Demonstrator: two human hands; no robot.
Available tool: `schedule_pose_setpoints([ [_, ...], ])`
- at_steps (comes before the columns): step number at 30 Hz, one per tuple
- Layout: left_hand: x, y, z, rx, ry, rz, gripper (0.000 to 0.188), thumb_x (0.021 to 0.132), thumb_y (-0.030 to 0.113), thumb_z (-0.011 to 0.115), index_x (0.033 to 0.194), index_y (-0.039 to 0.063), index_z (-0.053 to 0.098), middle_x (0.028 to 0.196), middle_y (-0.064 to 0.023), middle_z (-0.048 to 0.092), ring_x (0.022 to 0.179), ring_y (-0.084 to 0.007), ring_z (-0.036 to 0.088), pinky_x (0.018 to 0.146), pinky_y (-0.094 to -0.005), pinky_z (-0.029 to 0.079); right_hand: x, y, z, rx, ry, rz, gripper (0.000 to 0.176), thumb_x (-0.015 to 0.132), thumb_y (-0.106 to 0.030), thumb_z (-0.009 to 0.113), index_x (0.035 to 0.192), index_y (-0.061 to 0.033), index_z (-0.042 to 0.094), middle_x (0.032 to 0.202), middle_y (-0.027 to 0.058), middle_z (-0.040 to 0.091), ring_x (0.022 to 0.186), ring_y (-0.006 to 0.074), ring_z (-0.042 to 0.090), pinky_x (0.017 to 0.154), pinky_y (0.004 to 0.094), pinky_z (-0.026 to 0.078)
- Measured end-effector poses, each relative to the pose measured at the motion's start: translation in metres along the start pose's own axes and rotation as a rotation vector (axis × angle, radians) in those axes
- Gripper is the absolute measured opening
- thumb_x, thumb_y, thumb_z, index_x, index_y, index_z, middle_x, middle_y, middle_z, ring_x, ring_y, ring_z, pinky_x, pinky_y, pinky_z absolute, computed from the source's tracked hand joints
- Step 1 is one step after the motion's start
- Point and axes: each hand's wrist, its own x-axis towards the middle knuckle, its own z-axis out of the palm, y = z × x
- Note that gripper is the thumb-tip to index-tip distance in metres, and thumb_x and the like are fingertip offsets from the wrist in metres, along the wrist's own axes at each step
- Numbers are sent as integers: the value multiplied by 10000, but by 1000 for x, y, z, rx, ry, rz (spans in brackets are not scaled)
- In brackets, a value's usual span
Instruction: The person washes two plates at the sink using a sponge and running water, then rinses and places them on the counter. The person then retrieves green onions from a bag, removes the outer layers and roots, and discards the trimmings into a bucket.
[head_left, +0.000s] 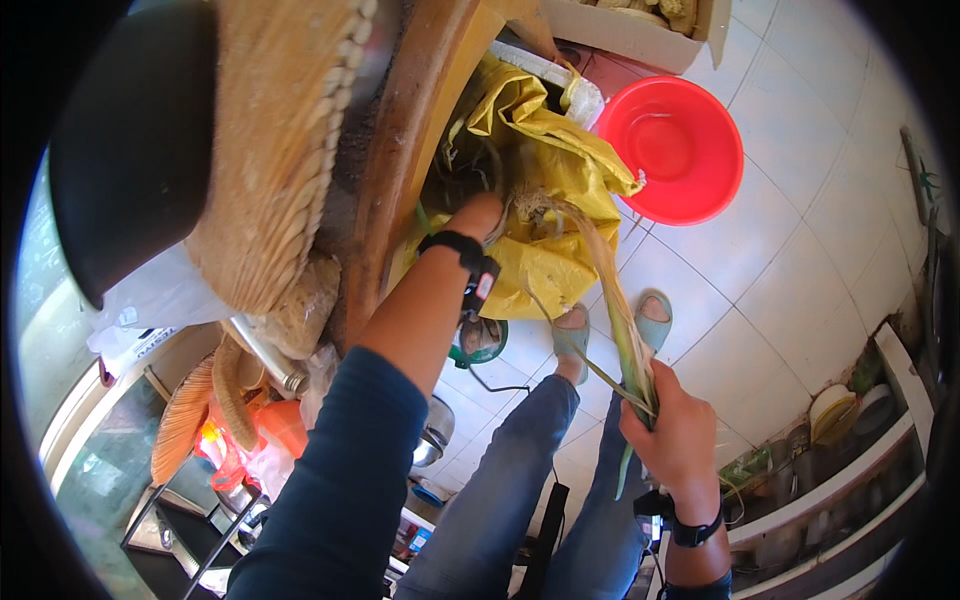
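Note:
My right hand (671, 427) is closed around the green leaves of a long scallion-like stalk (616, 307) with dry, tan outer leaves. Its root end, with matted roots (531, 204), points up and left, over the mouth of a yellow woven plastic sack (555, 262). My left hand (480, 214) reaches down into that sack, where more stalks or roots show dimly. The fingers are hidden inside, so what they touch cannot be told. Both wrists wear black straps with small devices.
A red plastic basin (675, 150) stands on the tiled floor beside the sack. Behind are a white foam box (555, 75) and a cardboard box (637, 34). A wooden table edge (405, 150) runs left of the sack. A green container (480, 345) sits below it; shelving (832, 472) stands at right.

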Motion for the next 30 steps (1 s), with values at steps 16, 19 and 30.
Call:
schedule_pose_setpoints([
  [16, -226, 168, -115, -960, -124, -288, 548, 912, 129, 570, 1399, 9, 349, 818, -28, 545, 667, -108, 547, 589, -248, 464, -70, -33, -38, 625, -44, 79, 407, 829, -219, 641, 1148, -18, 486, 785, 188, 611, 737, 324, 628, 657, 362, 483],
  [19, -266, 196, -122, -1153, -50, -297, 601, 899, 130, 589, 1422, 12, 315, 872, -34, 531, 654, -113, 545, 584, -249, 468, -97, -50, -74, 637, -41, 67, 368, 853, -171, 614, 1152, -2, 484, 815, 136, 621, 753, 215, 625, 697, 325, 484],
  [30, -380, 343, -252, -1436, -68, 153, 599, 897, 81, 601, 1416, 26, 308, 1003, -25, 471, 795, -89, 533, 684, -254, 502, -236, -156, -214, 911, 257, -38, 330, 891, -107, 561, 1162, 26, 428, 849, 87, 624, 782, 162, 612, 713, 285, 501],
])
